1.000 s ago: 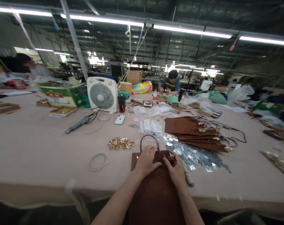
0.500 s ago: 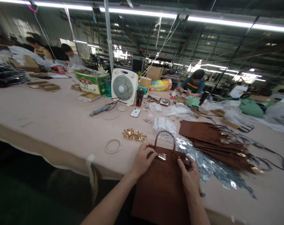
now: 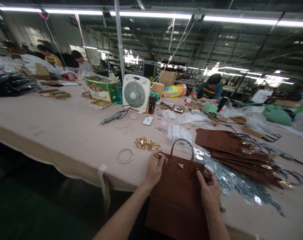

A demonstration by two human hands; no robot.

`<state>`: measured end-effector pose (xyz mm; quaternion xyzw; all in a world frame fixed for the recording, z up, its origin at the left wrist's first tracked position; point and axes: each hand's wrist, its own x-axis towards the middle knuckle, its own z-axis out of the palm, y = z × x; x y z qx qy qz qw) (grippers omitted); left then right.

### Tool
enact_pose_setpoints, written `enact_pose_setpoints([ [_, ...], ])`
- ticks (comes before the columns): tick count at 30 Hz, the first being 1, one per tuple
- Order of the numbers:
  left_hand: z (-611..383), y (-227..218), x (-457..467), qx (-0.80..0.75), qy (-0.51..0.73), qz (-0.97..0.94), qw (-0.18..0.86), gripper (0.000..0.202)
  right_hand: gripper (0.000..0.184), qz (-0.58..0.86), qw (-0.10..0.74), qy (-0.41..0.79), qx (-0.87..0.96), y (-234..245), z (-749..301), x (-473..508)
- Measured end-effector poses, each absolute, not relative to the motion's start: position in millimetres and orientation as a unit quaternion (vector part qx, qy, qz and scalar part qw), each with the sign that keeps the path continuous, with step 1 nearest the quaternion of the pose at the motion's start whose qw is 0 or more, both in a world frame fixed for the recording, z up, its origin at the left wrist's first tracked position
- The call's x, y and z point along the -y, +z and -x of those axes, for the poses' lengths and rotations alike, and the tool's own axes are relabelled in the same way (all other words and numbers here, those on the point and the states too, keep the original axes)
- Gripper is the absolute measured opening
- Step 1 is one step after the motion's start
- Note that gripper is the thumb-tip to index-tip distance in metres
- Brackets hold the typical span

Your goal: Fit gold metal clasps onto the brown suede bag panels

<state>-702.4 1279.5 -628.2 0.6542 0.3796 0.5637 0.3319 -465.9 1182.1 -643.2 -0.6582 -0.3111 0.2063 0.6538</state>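
Note:
A brown flat bag (image 3: 178,190) with a round handle and a gold clasp lies at the table's near edge, hanging partly over it. My left hand (image 3: 153,168) grips its top left corner, fingers pinched on the edge. My right hand (image 3: 209,190) holds its top right corner, fingers curled. A heap of small gold fittings (image 3: 146,144) lies just beyond my left hand. A white ring (image 3: 125,155) rests to the left of it.
A stack of brown bags (image 3: 236,150) and silvery plastic scraps (image 3: 228,176) lie to the right. Farther back stand a white fan (image 3: 136,93), a phone (image 3: 148,120), a hand tool (image 3: 111,117) and a cardboard box (image 3: 101,89). Other people sit at work across the table and at the far left.
My view has swung to the left and the bag's gold clasp has come into sight. My hands have spread from the bag's top middle out to its two upper corners.

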Motion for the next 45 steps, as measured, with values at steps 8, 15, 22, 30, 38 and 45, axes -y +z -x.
enact_pose_setpoints([
  [8, 707.7, -628.6, -1292.2, -0.376, 0.508, -0.523, 0.572, 0.058, 0.075, 0.632, 0.677, 0.219, 0.308, -638.1, 467.1, -1179.3],
  [15, 704.6, -617.3, -1286.8, -0.327, 0.458, -0.585, 0.584, 0.042, 0.072, 0.619, 0.679, 0.237, 0.317, -640.3, 464.5, -1181.9],
  [22, 699.4, -627.1, -1289.3, -0.327, 0.481, -0.598, 0.552, 0.044, 0.072, 0.627, 0.676, 0.223, 0.317, -641.1, 464.9, -1183.1],
  [30, 700.8, -627.6, -1288.0, -0.327, 0.49, -0.554, 0.588, 0.054, 0.076, 0.642, 0.63, 0.25, 0.36, -634.7, 466.7, -1176.1],
  [38, 703.1, -611.5, -1242.9, -0.451, 0.626, -0.57, 0.282, 0.029, 0.085, 0.645, 0.653, 0.234, 0.32, -594.1, 483.2, -1134.9],
  [45, 675.6, -578.2, -1153.7, -0.286, 0.491, -0.75, 0.34, 0.061, 0.089, 0.679, 0.643, 0.099, 0.34, -541.1, 509.3, -1095.9],
])
